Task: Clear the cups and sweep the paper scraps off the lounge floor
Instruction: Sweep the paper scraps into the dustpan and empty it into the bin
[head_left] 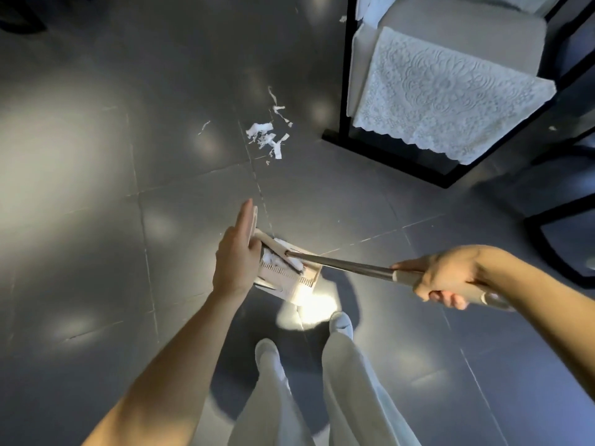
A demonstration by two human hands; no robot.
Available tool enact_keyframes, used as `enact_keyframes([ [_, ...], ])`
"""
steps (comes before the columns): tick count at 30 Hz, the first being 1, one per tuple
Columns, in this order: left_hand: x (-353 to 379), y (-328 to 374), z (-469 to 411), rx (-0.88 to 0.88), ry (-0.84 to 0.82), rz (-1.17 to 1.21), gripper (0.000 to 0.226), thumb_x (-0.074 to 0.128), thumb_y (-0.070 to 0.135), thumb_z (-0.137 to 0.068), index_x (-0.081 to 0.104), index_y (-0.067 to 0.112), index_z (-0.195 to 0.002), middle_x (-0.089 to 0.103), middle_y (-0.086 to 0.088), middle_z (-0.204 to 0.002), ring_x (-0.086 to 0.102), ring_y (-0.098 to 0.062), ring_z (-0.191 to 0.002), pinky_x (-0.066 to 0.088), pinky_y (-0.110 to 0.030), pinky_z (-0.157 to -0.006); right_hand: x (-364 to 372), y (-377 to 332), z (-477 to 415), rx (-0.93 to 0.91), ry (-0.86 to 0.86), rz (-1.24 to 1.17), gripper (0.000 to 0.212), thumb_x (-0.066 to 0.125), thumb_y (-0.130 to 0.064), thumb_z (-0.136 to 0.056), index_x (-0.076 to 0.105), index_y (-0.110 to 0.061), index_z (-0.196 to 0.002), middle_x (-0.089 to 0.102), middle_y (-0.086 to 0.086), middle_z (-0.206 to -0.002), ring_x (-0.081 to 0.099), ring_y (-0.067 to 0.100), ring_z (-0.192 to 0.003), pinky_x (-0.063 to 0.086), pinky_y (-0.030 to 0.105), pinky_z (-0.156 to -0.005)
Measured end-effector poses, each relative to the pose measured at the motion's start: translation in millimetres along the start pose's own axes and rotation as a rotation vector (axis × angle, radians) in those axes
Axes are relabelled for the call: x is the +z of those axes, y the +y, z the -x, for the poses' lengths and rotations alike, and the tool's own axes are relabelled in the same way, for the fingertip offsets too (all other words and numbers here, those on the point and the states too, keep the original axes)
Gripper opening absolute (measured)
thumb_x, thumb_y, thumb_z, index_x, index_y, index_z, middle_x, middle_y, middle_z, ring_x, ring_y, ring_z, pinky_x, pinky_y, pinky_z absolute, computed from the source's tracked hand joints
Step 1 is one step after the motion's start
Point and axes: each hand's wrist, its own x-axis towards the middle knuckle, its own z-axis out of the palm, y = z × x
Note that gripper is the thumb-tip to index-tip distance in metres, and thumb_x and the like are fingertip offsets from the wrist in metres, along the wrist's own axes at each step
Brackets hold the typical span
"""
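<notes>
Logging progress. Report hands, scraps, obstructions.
Right hand grips broom handle; left hand flat against dustpan. Paper scraps ahead unswept, some in dustpan. Chair frame beside them.

The floor [96, 156] is smooth, shiny tile. The scraps [267, 136] are thin paper. The broom pole [338, 262] is shiny metal, the dustpan [289, 281] smooth plastic, the chair cover [450, 91] bumpy lace cloth.

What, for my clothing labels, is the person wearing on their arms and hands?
Nothing shows: the left hand and right hand are bare, with no gloves, rings or watch, and the left forearm and right forearm are bare too, no sleeve in view.
</notes>
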Motion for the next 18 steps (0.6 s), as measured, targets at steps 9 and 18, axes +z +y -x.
enact_keyframes([
  [9, -36, -29, 5, 0.21, -0.183, 0.029, 0.077, 0.059, -0.004, -0.084, 0.031, 0.042, -0.139, 0.056, 0.003, -0.136, 0.058, -0.025, -0.116, 0.04, -0.026, -0.088, 51, 13, 2, -0.055, 0.253, -0.19, 0.065, 0.042, 0.005, -0.092, 0.036, -0.034, -0.143, 0.037, 0.006, -0.054, 0.031, 0.011, -0.031, 0.03, 0.015, -0.033],
  [18, 1, 3, -23, 0.252, -0.178, 0.048, 0.069, 0.053, -0.006, -0.086, 0.036, 0.027, -0.145, 0.057, -0.006, -0.134, 0.055, -0.028, -0.119, 0.037, -0.028, -0.093, 30, 14, -61, -0.142, 0.461, -0.158, 0.058, 0.041, 0.01, -0.078, 0.047, 0.0, -0.135, 0.048, 0.012, -0.05, 0.044, 0.014, -0.03, 0.034, 0.015, -0.034],
])
